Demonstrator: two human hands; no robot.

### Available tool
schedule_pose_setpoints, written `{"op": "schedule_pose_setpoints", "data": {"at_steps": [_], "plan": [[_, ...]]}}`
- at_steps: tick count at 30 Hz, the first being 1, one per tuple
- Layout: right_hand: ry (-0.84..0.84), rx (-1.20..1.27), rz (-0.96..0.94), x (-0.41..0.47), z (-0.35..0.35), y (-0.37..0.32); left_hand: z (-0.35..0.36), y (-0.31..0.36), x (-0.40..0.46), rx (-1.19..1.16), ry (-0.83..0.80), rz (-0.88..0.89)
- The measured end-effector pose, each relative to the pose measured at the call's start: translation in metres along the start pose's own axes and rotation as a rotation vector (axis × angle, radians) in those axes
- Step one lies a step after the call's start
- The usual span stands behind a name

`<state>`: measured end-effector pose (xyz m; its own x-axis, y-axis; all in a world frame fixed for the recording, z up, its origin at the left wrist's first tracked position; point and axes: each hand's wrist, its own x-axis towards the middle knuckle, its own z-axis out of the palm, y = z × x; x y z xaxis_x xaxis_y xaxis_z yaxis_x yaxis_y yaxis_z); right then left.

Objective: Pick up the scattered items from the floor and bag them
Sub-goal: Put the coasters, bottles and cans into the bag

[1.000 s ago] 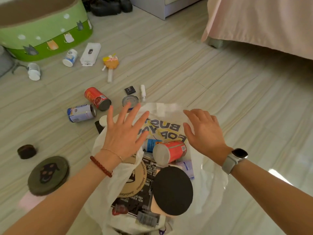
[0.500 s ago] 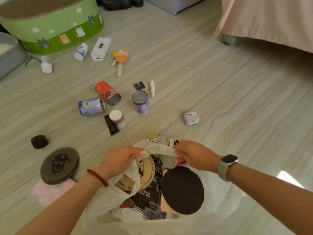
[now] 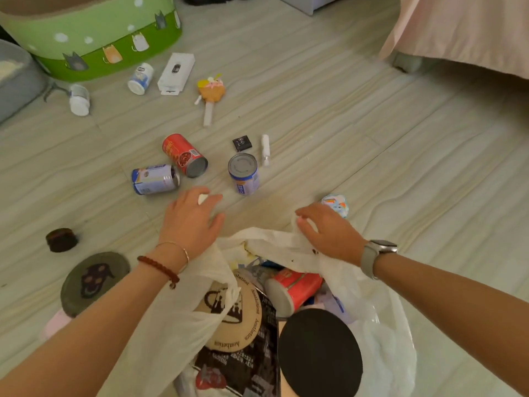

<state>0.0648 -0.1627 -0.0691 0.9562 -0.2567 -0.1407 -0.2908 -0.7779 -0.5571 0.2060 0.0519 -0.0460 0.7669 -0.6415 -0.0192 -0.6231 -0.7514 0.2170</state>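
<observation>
Two hands reach out over the white bag [image 3: 378, 325], which sits on the floor [image 3: 372, 156] with its mouth open. Her left hand [image 3: 191, 222] is just past the bag's rim, fingers curled down over a small white-capped jar [image 3: 202, 198]. Her right hand [image 3: 329, 233] pinches the bag's far edge, fingers bent into the plastic. Beyond the bag lie a red can [image 3: 184, 155], a blue can [image 3: 154, 179] on its side and a standing can [image 3: 244, 173]. Inside the bag rests another red can [image 3: 294, 289].
</observation>
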Motion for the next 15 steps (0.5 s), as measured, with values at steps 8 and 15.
{"op": "schedule_pose_setpoints", "data": {"at_steps": [8,15], "plan": [[-0.26,-0.314,0.377,0.049,0.011,0.06,0.036,-0.027,0.053,-0.049,-0.275,-0.379],[-0.159,-0.241,0.363,0.042,0.021,0.076,0.034,-0.028,0.053,-0.394,-0.006,-0.399]]}}
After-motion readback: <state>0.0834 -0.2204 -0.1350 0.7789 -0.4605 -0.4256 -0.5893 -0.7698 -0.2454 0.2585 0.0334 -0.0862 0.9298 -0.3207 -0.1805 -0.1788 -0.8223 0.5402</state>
